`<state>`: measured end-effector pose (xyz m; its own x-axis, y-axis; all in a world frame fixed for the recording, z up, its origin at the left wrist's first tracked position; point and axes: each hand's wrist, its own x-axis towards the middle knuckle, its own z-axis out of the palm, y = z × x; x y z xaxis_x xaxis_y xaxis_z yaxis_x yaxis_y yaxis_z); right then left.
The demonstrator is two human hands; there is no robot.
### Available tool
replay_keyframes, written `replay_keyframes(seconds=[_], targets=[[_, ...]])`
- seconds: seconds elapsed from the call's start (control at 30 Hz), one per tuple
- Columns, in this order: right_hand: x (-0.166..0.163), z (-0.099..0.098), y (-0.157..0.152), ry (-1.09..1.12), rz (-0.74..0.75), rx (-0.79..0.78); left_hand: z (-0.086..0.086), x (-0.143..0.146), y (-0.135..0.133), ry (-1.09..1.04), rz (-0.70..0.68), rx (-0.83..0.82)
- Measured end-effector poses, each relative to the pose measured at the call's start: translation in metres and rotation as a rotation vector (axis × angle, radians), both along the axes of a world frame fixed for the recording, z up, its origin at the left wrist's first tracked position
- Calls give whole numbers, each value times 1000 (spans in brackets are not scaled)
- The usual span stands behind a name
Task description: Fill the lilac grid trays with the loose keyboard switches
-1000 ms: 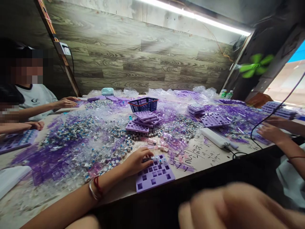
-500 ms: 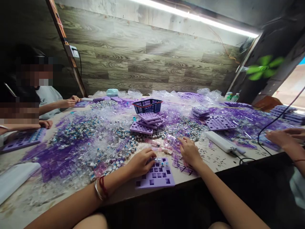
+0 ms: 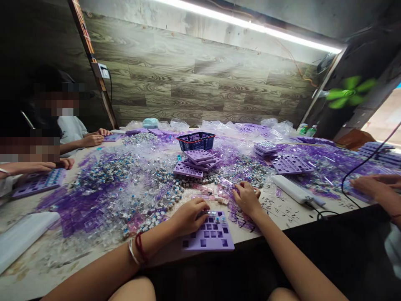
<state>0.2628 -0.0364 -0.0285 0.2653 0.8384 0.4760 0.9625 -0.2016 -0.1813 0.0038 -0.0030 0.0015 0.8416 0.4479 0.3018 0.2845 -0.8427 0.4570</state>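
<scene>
A purple tray with square holes (image 3: 209,236) lies at the near table edge in front of me. My left hand (image 3: 189,216) rests on its upper left corner, fingers curled down onto small clear pieces there. My right hand (image 3: 247,198) sits just right of the tray, fingers bent and pinching among loose purple and clear plastic pieces (image 3: 230,190); what it grips is too small to name. A silver bangle and a red cord circle my left wrist.
Heaps of small switch parts (image 3: 106,175) and purple plastic cover the table. A blue basket (image 3: 196,141) and stacked purple trays (image 3: 197,161) stand mid-table. A white power strip (image 3: 290,188) lies right. Other people's hands work at the left (image 3: 90,139) and right (image 3: 369,186).
My right hand came up from the blurred foreground onto the table and settled in the loose pieces beside the tray. The left hand stayed on the tray.
</scene>
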Motion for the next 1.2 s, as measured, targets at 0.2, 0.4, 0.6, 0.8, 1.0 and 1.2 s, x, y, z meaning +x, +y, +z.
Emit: replay_keyframes(seconds=[0.2,0.4,0.6,0.8,1.0,1.2], targets=[[-13,22,-16,209,207,242,5,-1,-5,54,146,95],[-48,39,-45,354,500,126,8,-1,-8,94,228,122],[-62,37,-63,383,577,97,8,0,-6,71,220,138],[-66,34,-63,361,603,104,2,-1,-5,30,203,122],[-74,35,-58,413,580,137,4,-1,-5,21,193,113],[-71,32,-59,542,496,15,5,-1,-5,23,181,118]])
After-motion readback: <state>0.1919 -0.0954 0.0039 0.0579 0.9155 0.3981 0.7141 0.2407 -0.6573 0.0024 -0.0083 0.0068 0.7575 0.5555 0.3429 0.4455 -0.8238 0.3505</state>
